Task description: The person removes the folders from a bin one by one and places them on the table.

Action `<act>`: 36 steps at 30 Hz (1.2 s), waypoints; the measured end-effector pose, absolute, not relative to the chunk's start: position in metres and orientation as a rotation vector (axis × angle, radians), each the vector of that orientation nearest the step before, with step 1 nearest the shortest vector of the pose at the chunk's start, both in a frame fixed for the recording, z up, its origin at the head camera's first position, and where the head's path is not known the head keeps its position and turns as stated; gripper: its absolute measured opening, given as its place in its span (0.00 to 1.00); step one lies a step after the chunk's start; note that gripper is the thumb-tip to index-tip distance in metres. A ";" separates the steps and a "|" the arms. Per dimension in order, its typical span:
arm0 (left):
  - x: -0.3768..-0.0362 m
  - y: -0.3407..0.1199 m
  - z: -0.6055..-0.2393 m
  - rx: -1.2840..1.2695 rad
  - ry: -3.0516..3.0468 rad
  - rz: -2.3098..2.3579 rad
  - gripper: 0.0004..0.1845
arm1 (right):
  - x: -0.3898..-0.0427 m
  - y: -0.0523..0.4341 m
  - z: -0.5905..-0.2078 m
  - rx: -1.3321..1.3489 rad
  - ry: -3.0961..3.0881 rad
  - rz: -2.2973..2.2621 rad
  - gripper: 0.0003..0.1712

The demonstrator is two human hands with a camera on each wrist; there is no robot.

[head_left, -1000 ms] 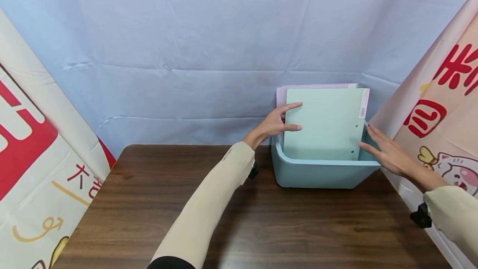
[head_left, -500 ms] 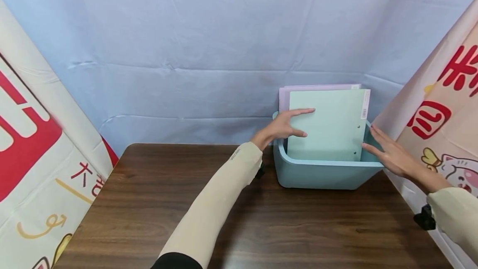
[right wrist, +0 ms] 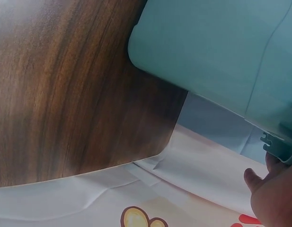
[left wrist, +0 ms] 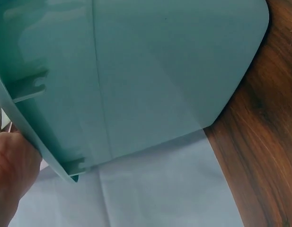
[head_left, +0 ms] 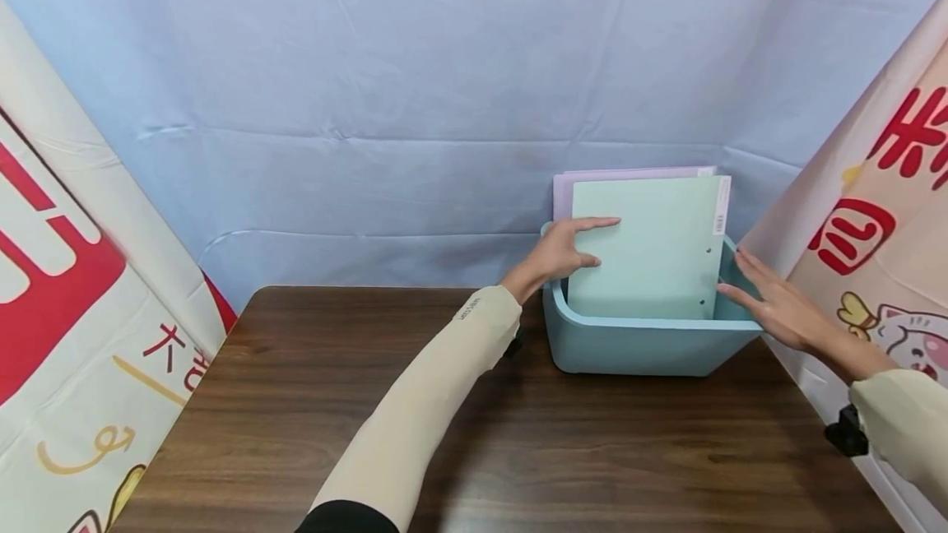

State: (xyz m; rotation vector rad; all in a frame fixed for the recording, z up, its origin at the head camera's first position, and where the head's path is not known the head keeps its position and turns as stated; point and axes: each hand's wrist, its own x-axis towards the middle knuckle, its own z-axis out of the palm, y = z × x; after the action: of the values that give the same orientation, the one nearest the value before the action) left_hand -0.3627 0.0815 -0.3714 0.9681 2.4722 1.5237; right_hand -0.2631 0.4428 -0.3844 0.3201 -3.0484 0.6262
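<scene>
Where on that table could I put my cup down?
The dark wooden table is bare left of the cream-sleeved left arm, and in front of the pale blue plastic bin. The bin corner is crowded: mint green folder, both hands.

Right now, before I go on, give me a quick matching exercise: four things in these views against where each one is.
Things:
1. green folder
2. lilac folder
3. left hand
4. right hand

Places:
A. at the blue bin's right rim, fingers straight
B. standing at the front inside the blue bin
C. standing behind the other folder, only its top and left edges showing
D. fingers laid on the front folder's left side

Pairs: 1-B, 2-C, 3-D, 4-A
</scene>
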 end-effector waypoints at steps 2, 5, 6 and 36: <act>-0.361 0.081 -0.371 0.936 2.479 1.540 0.40 | -0.264 0.443 -0.384 0.323 -3.051 0.619 0.49; -0.359 0.081 -0.371 0.897 2.480 1.564 0.40 | -0.264 0.444 -0.385 0.335 -3.048 0.620 0.49; -0.358 0.081 -0.371 0.889 2.473 1.572 0.40 | -0.264 0.444 -0.385 0.336 -3.046 0.620 0.49; -0.333 0.053 -0.346 1.108 2.471 1.871 0.38 | -0.266 0.443 -0.382 0.281 -3.097 0.606 0.51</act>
State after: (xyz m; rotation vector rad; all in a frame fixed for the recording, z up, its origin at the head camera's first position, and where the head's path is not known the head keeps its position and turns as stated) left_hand -0.3328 0.0531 -0.3456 1.1076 2.4711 1.8708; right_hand -0.2656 0.4433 -0.3825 0.2806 -3.0968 0.6059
